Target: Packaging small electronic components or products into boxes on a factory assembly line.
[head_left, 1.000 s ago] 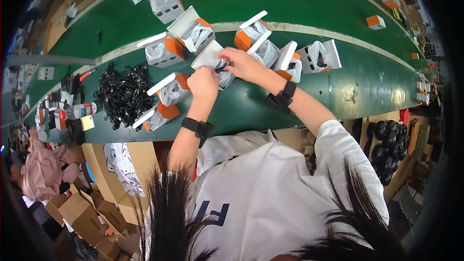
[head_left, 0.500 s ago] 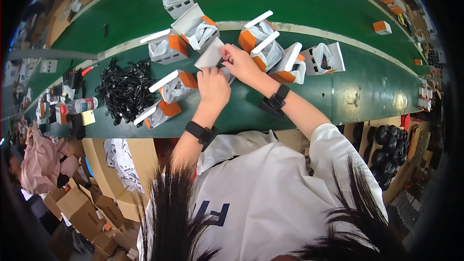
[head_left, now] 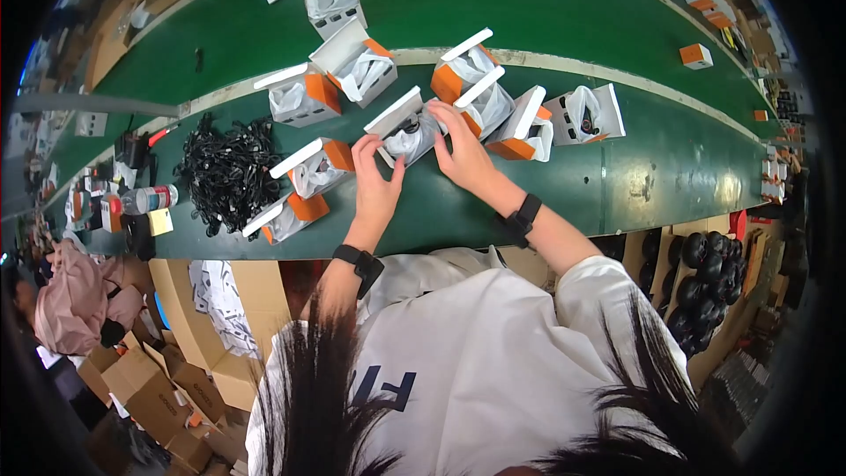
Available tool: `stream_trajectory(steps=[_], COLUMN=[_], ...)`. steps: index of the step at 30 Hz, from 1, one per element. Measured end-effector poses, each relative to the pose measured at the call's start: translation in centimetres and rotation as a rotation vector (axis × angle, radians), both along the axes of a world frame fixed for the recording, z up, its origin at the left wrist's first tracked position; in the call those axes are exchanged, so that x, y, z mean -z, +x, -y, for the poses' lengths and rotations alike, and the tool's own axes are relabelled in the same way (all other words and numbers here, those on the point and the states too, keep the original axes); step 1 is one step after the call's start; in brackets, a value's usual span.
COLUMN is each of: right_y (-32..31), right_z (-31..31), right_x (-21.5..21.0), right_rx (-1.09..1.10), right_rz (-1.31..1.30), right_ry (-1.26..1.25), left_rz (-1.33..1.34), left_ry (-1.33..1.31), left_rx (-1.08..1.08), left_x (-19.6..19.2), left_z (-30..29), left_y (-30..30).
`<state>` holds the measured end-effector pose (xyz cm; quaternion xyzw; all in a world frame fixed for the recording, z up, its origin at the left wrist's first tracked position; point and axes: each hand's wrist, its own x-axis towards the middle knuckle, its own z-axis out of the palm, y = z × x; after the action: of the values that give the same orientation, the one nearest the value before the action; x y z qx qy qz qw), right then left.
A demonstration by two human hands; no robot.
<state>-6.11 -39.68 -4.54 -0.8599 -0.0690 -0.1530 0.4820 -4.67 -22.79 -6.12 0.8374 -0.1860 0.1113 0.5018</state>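
white card: the open box (head_left: 404,130) both hands are on is white with its lid flap tipped up on the left, and there's a clear bag with something dark inside it
where it sits: on the green bench top (head_left: 670,167), roughly mid-scene, just right of a white-and-orange box (head_left: 313,166) and just left of another opened one (head_left: 483,104)
long axis: the box runs on a slant, near-left corner to far-right corner, so it lies skewed to the bench edge
left hand (head_left: 375,183): on the near side of the box, fingers spread and pointing far, tips touching its near edge; looks like a loose open touch, not a clench
right hand (head_left: 460,152): comes in from the right, fingers stretched left onto the bag end of the box; also flat and open, pressing or steadying rather than pinching, far as I can tell
box vs hands: the box lies just far of the left hand and left of the right hand, so it's bracketed between the two
nearer hand: honestly about even, both are in contact; the right one covers more of the contents
other stuff: heap of black cables (head_left: 227,172) well to the left, more open boxes in a row further along, one small orange box (head_left: 695,55) far right
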Motion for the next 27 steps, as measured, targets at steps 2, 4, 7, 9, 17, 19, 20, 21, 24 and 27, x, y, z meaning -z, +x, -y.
stream_trajectory(steps=[2, 4, 7, 9, 17, 19, 20, 21, 24, 27], right_y=[-0.8, -1.3, -1.7, -1.6, -1.5, -1.1, -1.0, -0.9, -0.7, -0.8], right_z=[-1.1, -2.3, -3.4, -3.6, -0.3, -0.1, -0.1, -0.1, -0.4, -0.2], right_x=[-0.6, -0.4, 0.1, 0.8, 1.1, 1.2, 1.3, 1.0, 0.7, 1.1], right_rx=[0.108, 0.267, 0.263, 0.281, 0.021, 0.001, -0.017, -0.021, -0.02, 0.013], right_rz=[0.068, 0.087, 0.08, 0.049, 0.039, 0.042, 0.044, 0.046, 0.018, 0.022], right_ry=[-0.032, -0.028, 0.048, 0.087, -0.276, -0.272, -0.269, -0.269, -0.265, -0.137], left_rz=[-0.039, -0.079, -0.11, 0.083, 0.082, 0.047, -0.102, -0.1, -0.021, -0.033], left_ry=[-0.057, -0.113, -0.048, 0.268, 0.336, -0.088, -0.01, -0.009, 0.068, 0.125], left_rx=[0.029, 0.06, 0.125, 0.218, 0.006, -0.01, 0.077, 0.073, 0.341, 0.348], left_x=[0.3, 0.0, -0.1, 0.4, -2.1, -2.9, -2.3, -1.7, -0.6, 0.1], left_z=[0.0, 0.2, 0.4, 0.2, -0.2, 0.5, 0.2, 0.0, -0.7, -1.2], left_y=[0.3, 0.6, 1.0, 1.3, 2.2, 3.1, 3.2, 3.2, 2.7, 2.6])
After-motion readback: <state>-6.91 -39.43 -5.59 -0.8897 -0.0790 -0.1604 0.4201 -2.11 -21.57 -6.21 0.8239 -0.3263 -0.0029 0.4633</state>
